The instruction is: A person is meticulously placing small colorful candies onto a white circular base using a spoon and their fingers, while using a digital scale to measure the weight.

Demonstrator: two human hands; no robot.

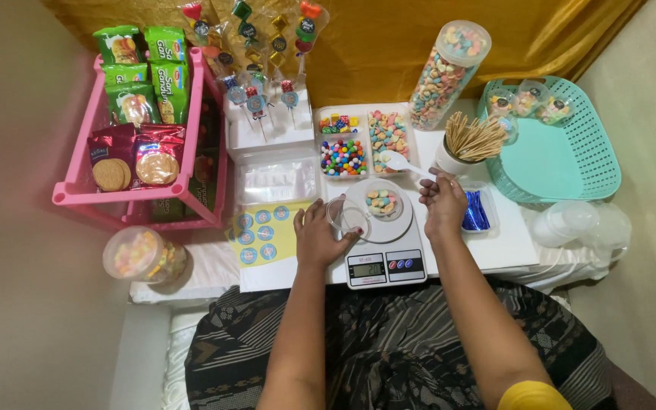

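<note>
Left hand sits at the scale's left edge, fingers curled round a clear round lid, pinching its rim, so it's gripping that. The lid lies flat, half over the scale, touching the pan's left side. From the left hand, the small candy cup is at about 2 o'clock, just beside the lid, sitting mid-pan. It's round, so no long axis to speak of.

Right hand hovers at the pan's right edge, fingers loosely bunched, nothing visibly in them; can't tell if the tips pinch anything. The cup is at its 9 o'clock, near, not touching. Both hands flank the cup; the left, w/ lid, looks a touch closer.

Further out: white scoop at 12 from the cup, resting by the candy trays; mug of wooden sticks at 1 o'clock from the right hand; teal basket beyond, right.
</note>
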